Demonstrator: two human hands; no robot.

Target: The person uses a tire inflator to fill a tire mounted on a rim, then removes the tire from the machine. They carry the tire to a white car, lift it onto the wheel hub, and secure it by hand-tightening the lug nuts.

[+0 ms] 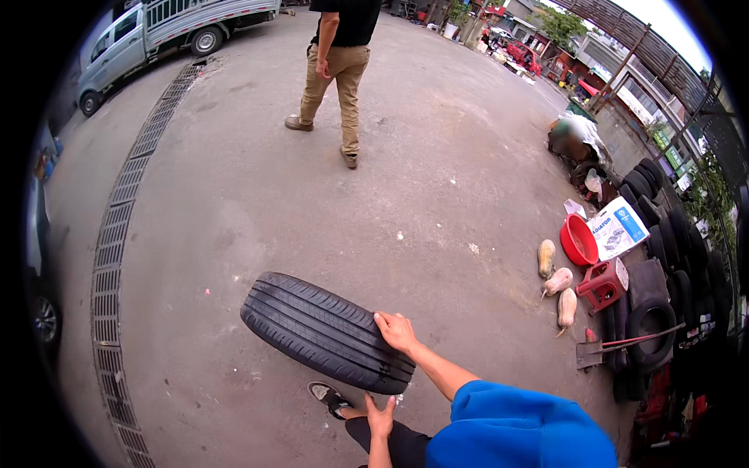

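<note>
A black car tyre point(320, 331) stands on its tread on the concrete yard, just in front of me. My right hand point(395, 331), on a blue-sleeved arm, grips the tyre's upper right edge with the fingers curled over the tread. Lower down, my left hand point(380, 416) is spread open, fingertips right by the tyre's near rim; I cannot tell whether they touch it. My sandalled foot point(328, 396) is planted under the tyre's near side.
A person in khaki trousers point(335, 78) stands farther off. A drain grate point(117, 234) runs along the left, beyond it a silver van point(140, 35). At right: stacked tyres point(659, 226), red basin point(579, 240), red stool point(605, 285), pale gourds point(558, 282), shovel point(616, 347), white sack point(618, 228).
</note>
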